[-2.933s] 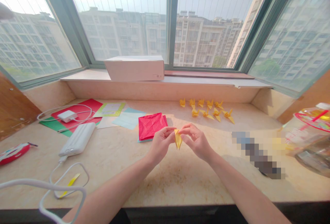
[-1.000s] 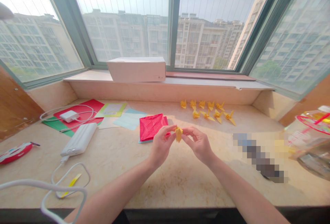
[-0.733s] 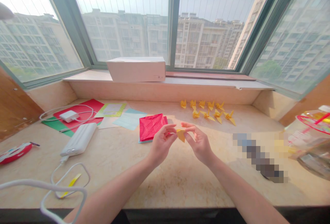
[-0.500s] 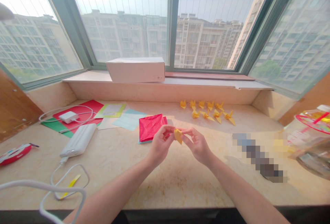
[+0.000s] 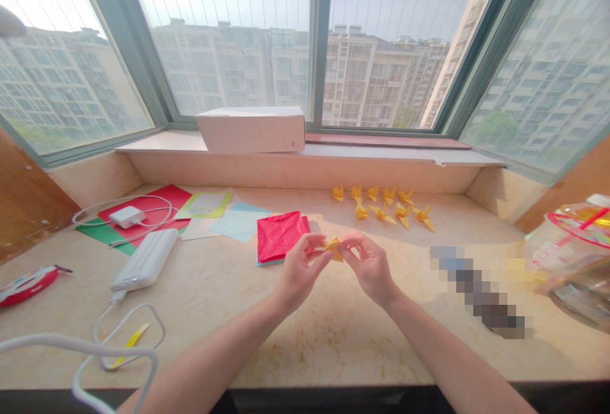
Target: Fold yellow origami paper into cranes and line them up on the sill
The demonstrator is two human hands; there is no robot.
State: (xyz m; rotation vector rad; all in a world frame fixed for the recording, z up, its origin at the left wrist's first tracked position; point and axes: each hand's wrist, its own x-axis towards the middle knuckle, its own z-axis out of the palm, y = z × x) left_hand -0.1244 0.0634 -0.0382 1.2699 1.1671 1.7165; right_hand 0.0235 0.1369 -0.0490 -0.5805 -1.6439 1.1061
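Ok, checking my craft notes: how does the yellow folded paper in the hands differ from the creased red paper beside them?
The yellow folded paper is small and held up between the left hand and right hand, while the creased red paper is far larger and lies flat. The yellow is compactly folded, the red opened out. Both show folds.
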